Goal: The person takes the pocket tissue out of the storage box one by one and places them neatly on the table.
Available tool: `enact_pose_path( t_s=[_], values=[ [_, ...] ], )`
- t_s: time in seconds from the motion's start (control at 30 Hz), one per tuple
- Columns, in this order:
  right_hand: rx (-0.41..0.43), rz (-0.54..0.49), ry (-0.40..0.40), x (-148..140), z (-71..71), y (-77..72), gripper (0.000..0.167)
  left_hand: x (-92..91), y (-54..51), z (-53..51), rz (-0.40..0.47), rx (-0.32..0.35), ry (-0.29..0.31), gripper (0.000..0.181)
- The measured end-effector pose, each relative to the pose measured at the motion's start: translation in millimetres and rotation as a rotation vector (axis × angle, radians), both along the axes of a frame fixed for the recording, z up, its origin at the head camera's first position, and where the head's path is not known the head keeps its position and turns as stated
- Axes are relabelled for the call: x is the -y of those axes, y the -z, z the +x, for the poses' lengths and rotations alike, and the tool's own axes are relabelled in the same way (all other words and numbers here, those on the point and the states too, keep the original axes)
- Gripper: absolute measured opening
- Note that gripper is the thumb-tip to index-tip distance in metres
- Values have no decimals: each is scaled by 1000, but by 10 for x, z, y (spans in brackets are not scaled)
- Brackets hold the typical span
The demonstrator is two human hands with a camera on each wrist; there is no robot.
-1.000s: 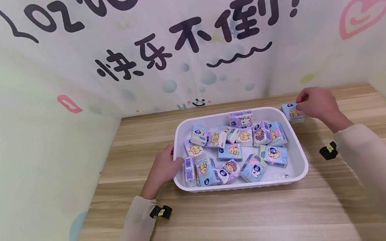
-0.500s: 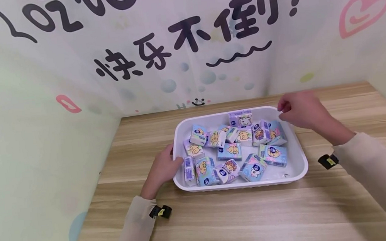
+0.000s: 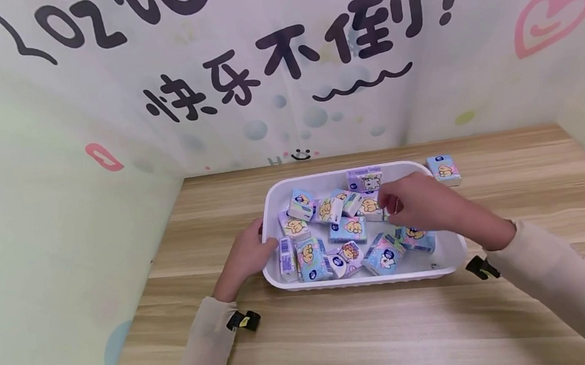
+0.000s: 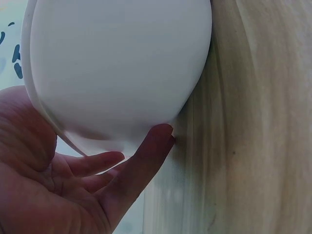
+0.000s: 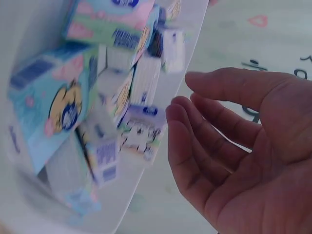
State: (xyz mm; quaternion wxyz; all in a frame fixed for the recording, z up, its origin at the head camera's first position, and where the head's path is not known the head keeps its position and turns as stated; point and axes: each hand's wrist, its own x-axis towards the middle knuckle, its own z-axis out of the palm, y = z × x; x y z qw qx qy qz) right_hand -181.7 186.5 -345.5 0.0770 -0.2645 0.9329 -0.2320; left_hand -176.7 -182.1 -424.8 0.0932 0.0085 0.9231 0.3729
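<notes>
A white plastic tub (image 3: 365,280) holds several small tissue packs (image 3: 347,229) in blue, purple and white wrappers with cartoon animals. My left hand (image 3: 248,251) grips the tub's left end, thumb at the rim and fingers against the outer wall; the left wrist view shows those fingers below the white wall (image 4: 122,63). Over the tub's right half hovers my right hand (image 3: 424,202), hiding some packs there. In the right wrist view its fingers (image 5: 183,161) are loosely bent, with nothing between them and the thumb. A purple pack (image 5: 141,131) appears beside the fingertips.
One blue tissue pack (image 3: 443,170) lies on the wooden table (image 3: 339,336), just outside the tub's back right corner. Behind the table hangs a white printed backdrop (image 3: 287,124) with black lettering. Another pale wall (image 3: 38,230) bounds the left side.
My right hand has left the blue tissue pack on the table and moved left and down, over the tub. The left hand and the tub have stayed put.
</notes>
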Motion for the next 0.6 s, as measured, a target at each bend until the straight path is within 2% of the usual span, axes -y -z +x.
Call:
enact_pose_path(
  t_s=[0.13, 0.33, 0.5, 0.6],
  values=[
    [26, 28, -112, 138, 71, 23, 22, 2, 1, 2, 3, 3, 0, 65],
    [56, 127, -283, 254, 122, 124, 33, 5, 8, 1, -3, -11, 3, 65],
    [50, 168, -352, 310, 164, 205, 37, 5, 19, -4, -6, -12, 2, 64],
    [45, 200, -361, 331, 182, 231, 38, 3, 23, -7, -9, -23, 5, 63]
  ],
)
